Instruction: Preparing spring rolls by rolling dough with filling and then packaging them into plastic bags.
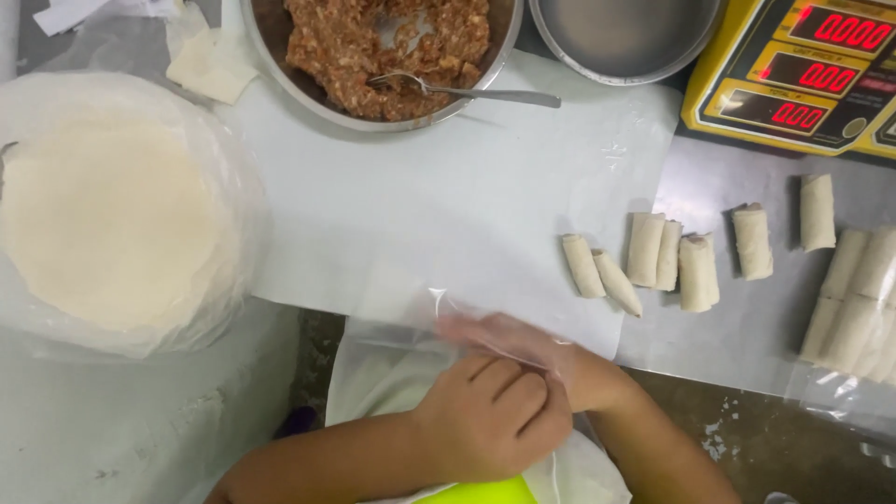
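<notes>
At bottom centre of frame, left hand curling closed, pinching cuff of thin clear plastic glove and tugging it over right hand; right fingers lying extended inside, gripping nothing. Gloving step looking nearly done. Wrapper stack sitting at left, bowl of minced filling with fork at top, finished rolls lying at right on bench, beside scale. Next move needing glove seated snugly.

A fork lies in the filling bowl, wrappers left, rolls right.
</notes>
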